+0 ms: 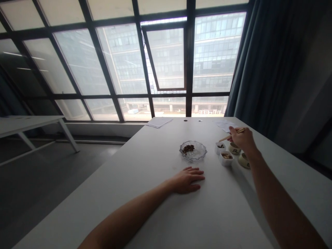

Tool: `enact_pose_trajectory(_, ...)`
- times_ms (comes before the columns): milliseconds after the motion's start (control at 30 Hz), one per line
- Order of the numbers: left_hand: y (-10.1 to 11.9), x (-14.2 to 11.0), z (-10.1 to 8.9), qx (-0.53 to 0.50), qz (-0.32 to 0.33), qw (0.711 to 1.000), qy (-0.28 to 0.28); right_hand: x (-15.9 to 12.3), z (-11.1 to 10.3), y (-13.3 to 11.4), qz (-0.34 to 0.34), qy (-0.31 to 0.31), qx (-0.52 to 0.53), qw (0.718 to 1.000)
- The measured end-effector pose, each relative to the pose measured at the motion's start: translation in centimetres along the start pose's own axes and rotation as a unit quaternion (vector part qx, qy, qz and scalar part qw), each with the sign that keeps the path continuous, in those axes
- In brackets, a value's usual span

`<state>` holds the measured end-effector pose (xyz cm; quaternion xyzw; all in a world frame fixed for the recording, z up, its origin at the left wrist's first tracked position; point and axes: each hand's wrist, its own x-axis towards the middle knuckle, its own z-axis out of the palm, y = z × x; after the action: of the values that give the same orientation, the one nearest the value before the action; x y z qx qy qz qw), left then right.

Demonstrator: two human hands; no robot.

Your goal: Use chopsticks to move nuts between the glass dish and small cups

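My left hand [187, 180] lies flat on the white table [155, 173], its fingers slightly apart and holding nothing. Just beyond those fingers stands a cut-glass dish [193, 151] holding a small heap of brown food pieces. My right hand [241, 140] grips a pair of wooden chopsticks [231, 135], their tips pointing left and held above the small containers. Beneath that hand are two small white square cups [220, 148] [226, 158] with food in them. Two round ceramic bowls [234, 148] [244, 160] sit beside the cups, partly hidden by my right hand and wrist.
Sheets of paper [159, 122] [224, 125] lie near the table's far edge, with two small dark discs [192, 120] between them. Beyond stands a large gridded window [166, 62]. A dark curtain [259, 58] hangs at right, and another white table [26, 125] stands at left.
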<state>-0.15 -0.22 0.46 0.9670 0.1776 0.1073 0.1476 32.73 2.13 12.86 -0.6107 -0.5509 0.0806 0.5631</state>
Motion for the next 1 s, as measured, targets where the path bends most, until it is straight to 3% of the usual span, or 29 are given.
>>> enact_pose_trajectory(133, 0.0, 0.0, 0.0, -0.001, 0.002, 1.0, 0.0, -0.5, 0.9, -0.6, 0.022, 0.007, 0.06, 0.998)
enact_pose_trajectory(367, -0.1, 0.1, 0.0, 0.003, -0.001, 1.0, 0.005, -3.0, 6.0, -1.9, 0.028, -0.171, 0.185, 0.967)
enact_pose_trajectory(567, 0.0, 0.1, 0.1, 0.005, 0.0, 1.0, 0.008, -5.9, 10.4, -1.7, 0.006, -0.255, 0.201, 0.946)
enact_pose_trajectory(733, 0.0, 0.1, 0.2, 0.004, 0.003, 1.0, 0.01, -6.8, 11.4, -1.3, 0.009, -0.264, 0.203, 0.943)
enact_pose_trajectory(1000, -0.1, -0.1, 0.1, 0.002, 0.006, 1.0, 0.012, -7.0, 11.1, -1.8, 0.013, -0.266, 0.2, 0.943)
